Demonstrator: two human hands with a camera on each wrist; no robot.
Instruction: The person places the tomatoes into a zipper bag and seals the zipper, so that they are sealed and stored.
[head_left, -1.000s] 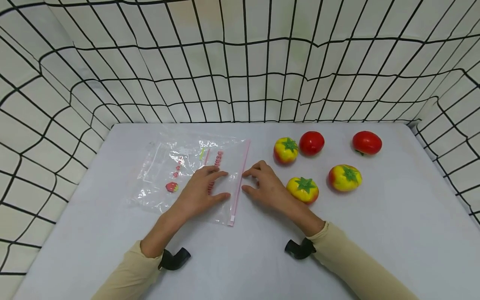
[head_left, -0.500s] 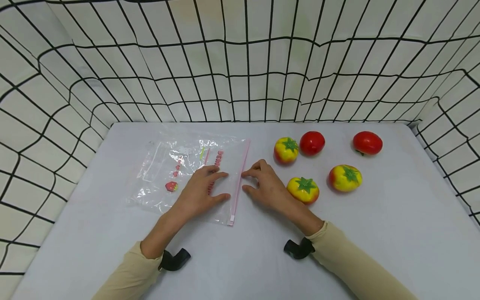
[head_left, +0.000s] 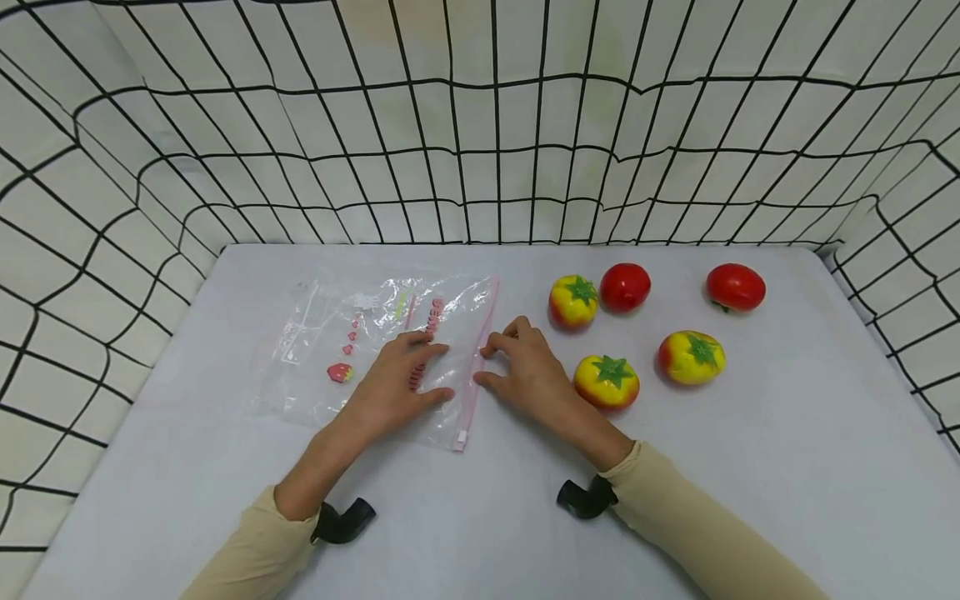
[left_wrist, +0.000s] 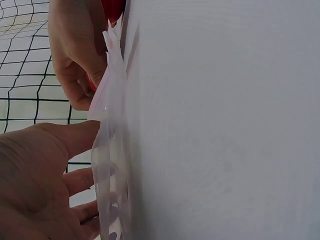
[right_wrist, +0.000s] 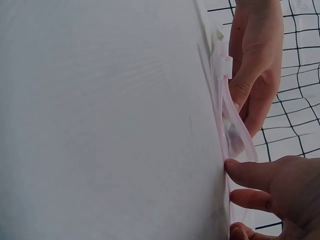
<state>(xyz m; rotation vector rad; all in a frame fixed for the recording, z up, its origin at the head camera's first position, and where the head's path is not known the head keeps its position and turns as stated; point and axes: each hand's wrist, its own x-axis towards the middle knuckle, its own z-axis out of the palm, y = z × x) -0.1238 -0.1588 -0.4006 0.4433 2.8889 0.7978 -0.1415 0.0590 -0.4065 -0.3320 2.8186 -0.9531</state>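
A clear zip bag (head_left: 303, 379) with red print, a strawberry picture and a pink zip edge lies flat on the white table. On its upper sheet, near the pink edge, rests my left hand (head_left: 393, 379), fingers and thumb spread. My right hand (head_left: 531, 371) touches the pink edge from the other side, thumb and fingertips apart. The right wrist view shows the two pink lips (right_wrist: 242, 125) parted beside the white slider (right_wrist: 226, 67), with the right thumb (right_wrist: 250, 172) at the lower lip. Toy fruits lie right of the bag, including a yellow-red one (head_left: 606, 383) beside the right wrist.
Another yellow-red fruit (head_left: 573, 302) and a red one (head_left: 625, 287) stand behind the right hand. Farther right are a red fruit (head_left: 736, 287) and a yellow-red fruit (head_left: 691, 357). Black wire mesh (head_left: 532, 154) rises around the table (head_left: 480, 533).
My right hand has shifted slightly left, its fingertips now over the pink edge. That edge and the bag's upper sheet have moved a little left, and the left hand slightly left too.
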